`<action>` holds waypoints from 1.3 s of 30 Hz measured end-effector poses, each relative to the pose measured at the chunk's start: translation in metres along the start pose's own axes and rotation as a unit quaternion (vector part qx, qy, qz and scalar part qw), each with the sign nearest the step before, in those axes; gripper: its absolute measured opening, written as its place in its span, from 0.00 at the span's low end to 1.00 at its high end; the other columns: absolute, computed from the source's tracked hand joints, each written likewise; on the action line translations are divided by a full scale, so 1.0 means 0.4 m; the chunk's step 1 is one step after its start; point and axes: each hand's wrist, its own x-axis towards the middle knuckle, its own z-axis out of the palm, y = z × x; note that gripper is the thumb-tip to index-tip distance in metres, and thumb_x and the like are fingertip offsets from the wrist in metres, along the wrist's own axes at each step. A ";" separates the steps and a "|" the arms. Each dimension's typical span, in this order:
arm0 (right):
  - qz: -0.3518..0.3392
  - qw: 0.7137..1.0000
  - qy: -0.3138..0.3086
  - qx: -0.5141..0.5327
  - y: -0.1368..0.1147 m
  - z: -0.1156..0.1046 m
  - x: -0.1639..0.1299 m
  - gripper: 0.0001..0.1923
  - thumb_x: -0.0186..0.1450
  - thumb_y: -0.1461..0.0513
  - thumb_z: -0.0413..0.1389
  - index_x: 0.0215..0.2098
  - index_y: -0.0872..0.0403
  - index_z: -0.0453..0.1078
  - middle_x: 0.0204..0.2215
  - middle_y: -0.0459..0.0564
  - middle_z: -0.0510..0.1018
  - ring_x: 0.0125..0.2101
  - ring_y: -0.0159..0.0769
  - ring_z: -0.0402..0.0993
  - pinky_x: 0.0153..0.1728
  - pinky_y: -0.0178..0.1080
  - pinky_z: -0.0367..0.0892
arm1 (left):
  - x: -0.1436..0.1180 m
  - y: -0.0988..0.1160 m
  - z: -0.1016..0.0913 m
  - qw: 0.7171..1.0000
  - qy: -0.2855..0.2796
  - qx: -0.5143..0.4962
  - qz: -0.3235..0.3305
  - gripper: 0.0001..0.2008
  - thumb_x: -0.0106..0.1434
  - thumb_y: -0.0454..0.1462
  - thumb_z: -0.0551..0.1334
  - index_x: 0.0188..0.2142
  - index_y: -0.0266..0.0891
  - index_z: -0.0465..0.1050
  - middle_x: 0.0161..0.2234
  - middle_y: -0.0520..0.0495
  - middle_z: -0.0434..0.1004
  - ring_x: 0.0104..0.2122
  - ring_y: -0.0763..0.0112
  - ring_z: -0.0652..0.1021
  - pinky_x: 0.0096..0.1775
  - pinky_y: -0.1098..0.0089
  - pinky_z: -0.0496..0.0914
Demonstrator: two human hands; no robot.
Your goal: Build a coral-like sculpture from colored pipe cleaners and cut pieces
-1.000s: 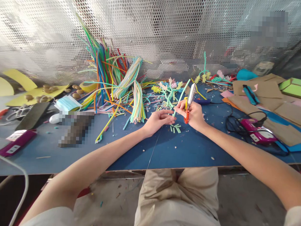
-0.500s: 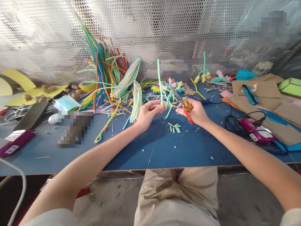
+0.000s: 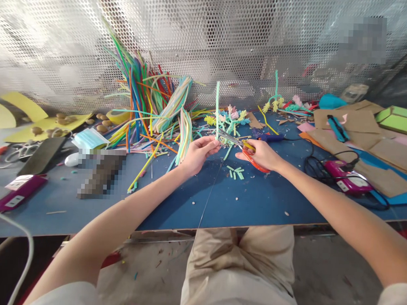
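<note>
My left hand point(image 3: 200, 154) pinches the lower end of a mint-green pipe cleaner point(image 3: 217, 106), which stands upright above the fingertips. In my right hand point(image 3: 261, 155) is a pair of scissors point(image 3: 251, 159) with orange and yellow handles. Their blades point left and reach the pipe cleaner just above my left fingertips; whether they touch it I cannot tell. Several short green cut pieces point(image 3: 235, 172) lie on the blue table below the hands. Behind them sits a cluster of pipe-cleaner flowers point(image 3: 236, 116) in yellow, pink, blue and green.
A big heap of coloured pipe cleaners point(image 3: 138, 101) leans against the perforated metal panel point(image 3: 227, 46). A blue glue gun point(image 3: 271, 137) has its cord running to a purple power strip point(image 3: 348, 175). Brown card sheets point(image 3: 348, 119) lie right; a face mask point(image 3: 90, 139) lies left.
The scissors have swung down and left, bringing their blades to the base of the pipe cleaner. The pipe cleaner now stands straighter, its top slightly farther right.
</note>
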 end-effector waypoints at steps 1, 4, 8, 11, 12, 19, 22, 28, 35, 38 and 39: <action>0.002 1.000 -0.010 0.002 -0.002 0.002 -0.002 0.29 0.58 0.39 0.67 0.27 0.51 0.60 0.24 0.39 0.63 0.26 0.31 0.54 0.29 0.38 0.51 | -0.002 0.001 0.002 1.000 -0.006 -0.001 -0.004 0.18 0.51 0.43 0.80 0.37 0.37 0.81 0.36 0.48 0.84 0.35 0.75 0.81 0.44 0.72 0.77; 0.015 0.998 -0.056 0.031 -0.009 0.011 -0.006 0.29 0.57 0.39 0.67 0.28 0.51 0.62 0.23 0.39 0.61 0.26 0.31 0.53 0.28 0.37 0.50 | -0.007 0.007 0.007 1.000 -0.021 0.008 -0.013 0.18 0.50 0.43 0.80 0.35 0.36 0.81 0.34 0.48 0.84 0.32 0.76 0.81 0.40 0.74 0.77; 0.029 0.989 -0.116 0.082 -0.010 0.017 -0.007 0.29 0.57 0.39 0.67 0.27 0.51 0.62 0.23 0.39 0.59 0.25 0.30 0.52 0.27 0.37 0.49 | -0.012 0.017 0.012 0.999 -0.030 0.026 -0.025 0.16 0.49 0.42 0.80 0.32 0.36 0.81 0.32 0.48 0.82 0.28 0.77 0.79 0.36 0.75 0.75; 0.032 0.986 -0.135 0.093 -0.002 0.014 -0.005 0.29 0.57 0.38 0.68 0.28 0.51 0.64 0.24 0.39 0.61 0.25 0.30 0.53 0.27 0.37 0.51 | -0.015 0.023 0.015 0.999 -0.031 0.030 -0.030 0.15 0.48 0.41 0.79 0.31 0.35 0.81 0.30 0.48 0.82 0.27 0.78 0.78 0.34 0.75 0.74; 0.029 0.985 -0.142 0.094 0.000 0.011 -0.004 0.29 0.57 0.38 0.68 0.29 0.51 0.65 0.25 0.39 0.62 0.25 0.30 0.53 0.28 0.37 0.51 | -0.017 0.024 0.016 0.999 -0.029 0.032 -0.031 0.15 0.47 0.40 0.79 0.30 0.35 0.81 0.30 0.48 0.82 0.26 0.78 0.78 0.33 0.75 0.74; 0.003 0.985 -0.155 0.078 -0.026 -0.003 -0.014 0.27 0.60 0.40 0.67 0.29 0.51 0.64 0.26 0.40 0.62 0.25 0.30 0.54 0.28 0.37 0.52 | -0.028 0.034 0.028 0.998 -0.018 0.063 -0.019 0.13 0.47 0.39 0.79 0.28 0.36 0.81 0.28 0.49 0.82 0.24 0.78 0.75 0.29 0.74 0.71; 0.006 0.987 -0.139 0.083 -0.039 0.003 -0.019 0.28 0.59 0.41 0.67 0.27 0.51 0.61 0.24 0.39 0.58 0.25 0.30 0.52 0.27 0.37 0.50 | -0.029 0.035 0.032 0.997 -0.021 0.069 -0.010 0.12 0.47 0.39 0.78 0.27 0.36 0.80 0.28 0.48 0.81 0.24 0.77 0.75 0.29 0.73 0.71; -0.003 0.989 -0.122 0.089 -0.029 0.023 -0.016 0.23 0.59 0.52 0.65 0.25 0.50 0.54 0.23 0.38 0.56 0.24 0.29 0.50 0.27 0.37 0.49 | -0.027 0.034 0.030 0.998 -0.027 0.063 -0.003 0.11 0.48 0.39 0.78 0.26 0.37 0.80 0.27 0.50 0.80 0.24 0.77 0.74 0.29 0.73 0.70; -0.011 0.989 -0.094 0.116 -0.026 0.042 -0.018 0.15 0.57 0.58 0.58 0.26 0.49 0.54 0.21 0.39 0.59 0.23 0.30 0.53 0.27 0.37 0.50 | -0.027 0.039 0.030 0.998 -0.036 0.058 0.000 0.10 0.48 0.39 0.77 0.27 0.37 0.81 0.27 0.50 0.80 0.23 0.78 0.73 0.28 0.74 0.69; 0.001 0.988 -0.069 0.135 -0.028 0.051 -0.014 0.15 0.55 0.57 0.59 0.24 0.49 0.54 0.20 0.39 0.59 0.22 0.29 0.53 0.26 0.37 0.48 | -0.026 0.032 0.027 0.997 -0.037 0.066 -0.004 0.11 0.47 0.39 0.78 0.29 0.38 0.82 0.27 0.50 0.80 0.23 0.78 0.73 0.29 0.73 0.69; 0.006 0.988 -0.059 0.146 -0.028 0.051 -0.013 0.15 0.55 0.56 0.59 0.24 0.49 0.54 0.20 0.39 0.58 0.22 0.29 0.53 0.26 0.37 0.48 | -0.026 0.028 0.025 0.997 -0.040 0.071 -0.002 0.12 0.48 0.40 0.78 0.30 0.38 0.82 0.27 0.50 0.81 0.23 0.77 0.74 0.29 0.73 0.70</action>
